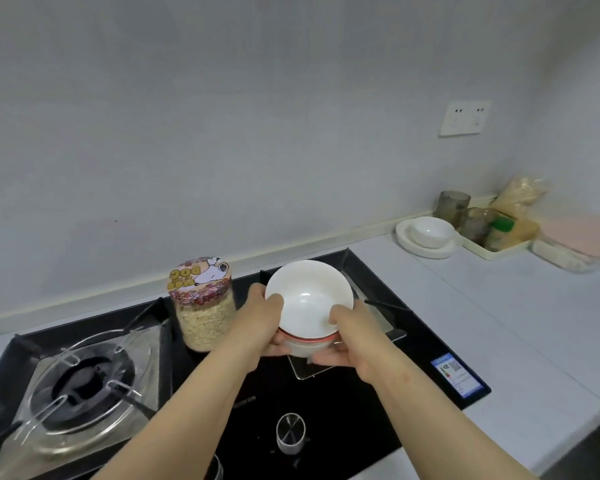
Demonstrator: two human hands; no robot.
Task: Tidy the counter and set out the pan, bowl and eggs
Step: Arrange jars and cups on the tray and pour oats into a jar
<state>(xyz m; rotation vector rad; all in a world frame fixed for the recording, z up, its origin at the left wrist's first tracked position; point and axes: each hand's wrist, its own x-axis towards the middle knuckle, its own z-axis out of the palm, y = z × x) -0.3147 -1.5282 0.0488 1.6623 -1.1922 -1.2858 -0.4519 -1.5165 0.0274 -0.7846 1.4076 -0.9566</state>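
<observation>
A white bowl [307, 299] is held above the right burner of the black gas stove [361, 386], stacked on something white with a red rim [307, 342]. My left hand [267, 322] grips the stack on its left side, thumb on the bowl's rim. My right hand [349, 337] grips it on the right, thumb inside the bowl. No pan or eggs are in view.
A jar of oats [203, 303] with a patterned lid stands on the stove between the burners. The left burner [80, 386] is bare. At the back right of the white counter [499, 323] sit a white plate with a second bowl [430, 232], glasses, a tray and bags.
</observation>
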